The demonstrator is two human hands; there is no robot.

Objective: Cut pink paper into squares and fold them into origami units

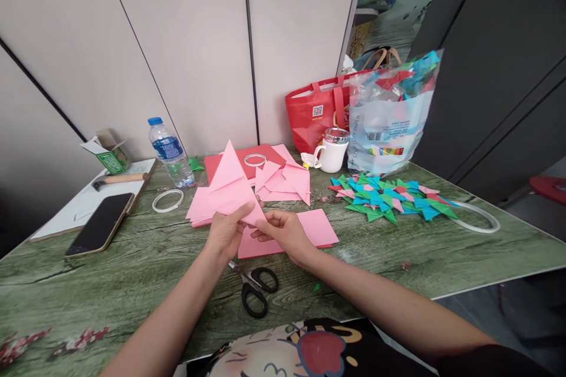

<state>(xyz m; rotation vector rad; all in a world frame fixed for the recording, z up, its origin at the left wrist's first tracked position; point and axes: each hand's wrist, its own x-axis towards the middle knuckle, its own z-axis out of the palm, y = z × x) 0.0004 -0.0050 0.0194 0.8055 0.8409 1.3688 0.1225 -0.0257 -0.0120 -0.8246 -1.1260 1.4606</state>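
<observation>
A folded sheet of pink paper [230, 182] with a pointed top is held up between my two hands. My left hand [227, 231] pinches its lower edge, the thumb lying across the front. At the lower right corner, the fingers of my right hand [283, 232] are closed on the same sheet. Beneath my hands lies a stack of pink paper [316, 227] with a bit of red at its edge. Behind the held sheet are several folded pink pieces [283, 181] and a red sheet [269, 153]. Black-handled scissors [254, 288] rest just below my left hand.
A pile of green, blue and pink folded pieces [389, 197] lies to the right, beside a white ring [481, 218]. Behind stand a white mug [332, 153], a red bag [309, 121] and a plastic bag [389, 129]. Leftward are a water bottle [170, 153] and a phone [101, 225].
</observation>
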